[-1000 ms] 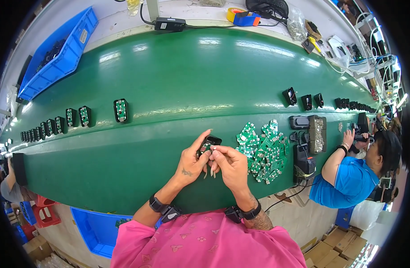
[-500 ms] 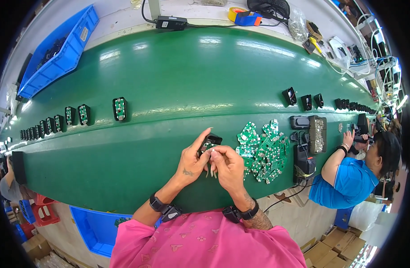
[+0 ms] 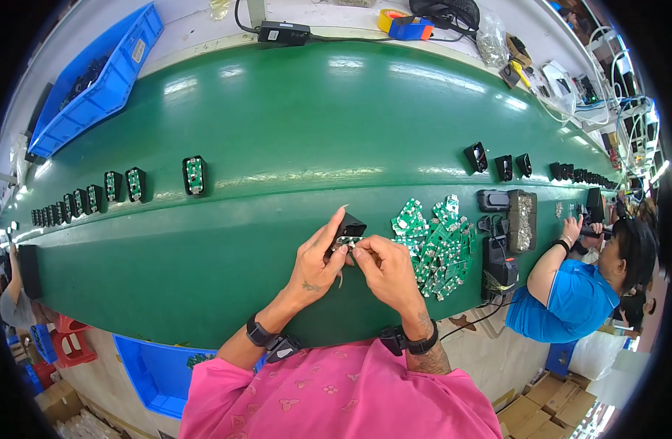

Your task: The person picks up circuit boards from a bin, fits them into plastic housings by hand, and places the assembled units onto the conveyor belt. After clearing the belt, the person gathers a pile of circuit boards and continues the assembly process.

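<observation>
At the front middle of the green table, my left hand (image 3: 315, 262) is wrapped round a small black plastic housing (image 3: 353, 226). A green circuit board (image 3: 348, 240) sits tilted at the near side of the housing's opening. My right hand (image 3: 389, 271) pinches the board's right end between thumb and fingertips. The left thumb rests close to the board's near edge; the fingers partly hide how far the board lies inside. Just right of my right hand spreads a loose pile of green circuit boards (image 3: 444, 249).
Housings fitted with boards (image 3: 194, 176) line the left; open black housings (image 3: 476, 156) stand at the right. Beyond the pile are a parts tray (image 3: 523, 238) and a black power tool (image 3: 499, 271). A co-worker in blue (image 3: 570, 300) sits right. A blue crate (image 3: 94, 110) stands far left.
My right hand has shifted slightly right, its fingers now further along the board. More of the board and housing shows. My left hand has hardly moved.
</observation>
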